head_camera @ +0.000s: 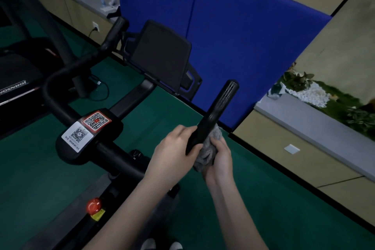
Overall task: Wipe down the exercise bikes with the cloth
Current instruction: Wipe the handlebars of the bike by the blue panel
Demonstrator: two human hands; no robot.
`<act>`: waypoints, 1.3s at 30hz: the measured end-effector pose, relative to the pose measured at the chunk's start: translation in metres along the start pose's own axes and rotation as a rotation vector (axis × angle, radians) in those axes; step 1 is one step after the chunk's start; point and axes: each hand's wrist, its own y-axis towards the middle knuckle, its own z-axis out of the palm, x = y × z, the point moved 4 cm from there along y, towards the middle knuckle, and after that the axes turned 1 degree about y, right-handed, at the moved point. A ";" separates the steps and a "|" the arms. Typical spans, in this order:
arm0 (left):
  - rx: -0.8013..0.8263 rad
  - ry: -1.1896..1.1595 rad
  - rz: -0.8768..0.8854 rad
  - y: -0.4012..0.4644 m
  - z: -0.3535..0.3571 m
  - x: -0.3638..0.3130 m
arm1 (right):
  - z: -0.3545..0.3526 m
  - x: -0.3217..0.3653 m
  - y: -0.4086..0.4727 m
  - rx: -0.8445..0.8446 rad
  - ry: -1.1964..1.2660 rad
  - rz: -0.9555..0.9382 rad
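Open air around handlebar grip (220,103); console screen (160,55) blocks beyond-left.

— Dim overall, isn't it? The black handlebar (215,115) nearly merges with the dark floor (263,189).

— Yes, though a soft sheen runs along its upper side, so light falls from above. The QR stickers (87,128) are the brightest patch, still readable.

— Edges?

— Wide-angle bending: the far wall lines curve. Everything looks slightly soft, and the near corners fall into shadow.
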 end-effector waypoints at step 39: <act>0.002 0.067 -0.123 0.014 -0.003 -0.008 | -0.011 0.029 0.013 0.029 -0.137 -0.104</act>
